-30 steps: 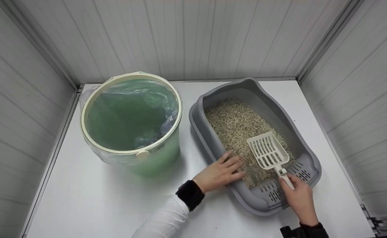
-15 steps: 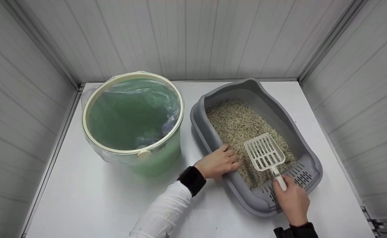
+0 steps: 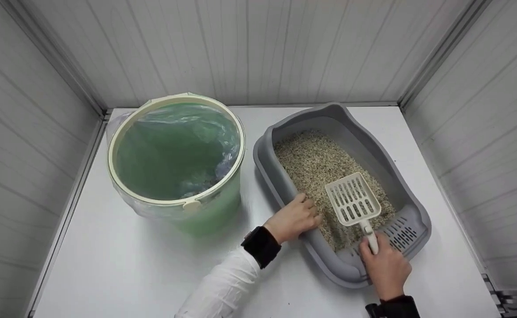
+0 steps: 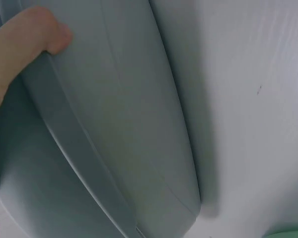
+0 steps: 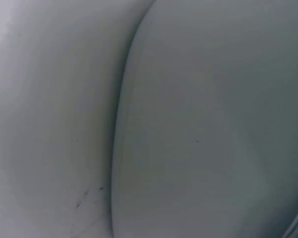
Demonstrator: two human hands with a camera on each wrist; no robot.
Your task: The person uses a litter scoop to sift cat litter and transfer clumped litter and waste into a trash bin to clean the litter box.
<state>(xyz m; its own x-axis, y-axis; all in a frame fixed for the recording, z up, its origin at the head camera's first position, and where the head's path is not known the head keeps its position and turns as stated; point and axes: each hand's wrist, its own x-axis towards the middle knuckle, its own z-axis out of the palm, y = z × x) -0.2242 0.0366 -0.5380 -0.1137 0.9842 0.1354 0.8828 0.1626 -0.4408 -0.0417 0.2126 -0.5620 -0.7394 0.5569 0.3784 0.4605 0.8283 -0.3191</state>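
A grey litter box (image 3: 271, 165) stands on the right of the white table, partly filled with tan granular litter (image 3: 313, 154). My left hand (image 3: 293, 219) grips its left rim, fingers curled over the inner side. In the left wrist view, part of that hand (image 4: 27, 42) bends over the rim against the grey outer wall (image 4: 134, 129). My right hand (image 3: 386, 267) holds a cream slotted litter scoop by its handle (image 3: 369, 237), above the litter and the box's perforated front ledge. The right wrist view holds only the box's outer wall (image 5: 188, 124) and tabletop, no hand.
Left of the box stands a green bucket with a cream rim (image 3: 113, 170) and a clear plastic liner; something dark lies low inside. Grey panel walls (image 3: 249, 53) enclose the table (image 3: 108, 265) at the back and both sides.
My left hand, spread over the litter edge a second ago, has curled onto the rim. My right hand and the scoop have shifted slightly left.
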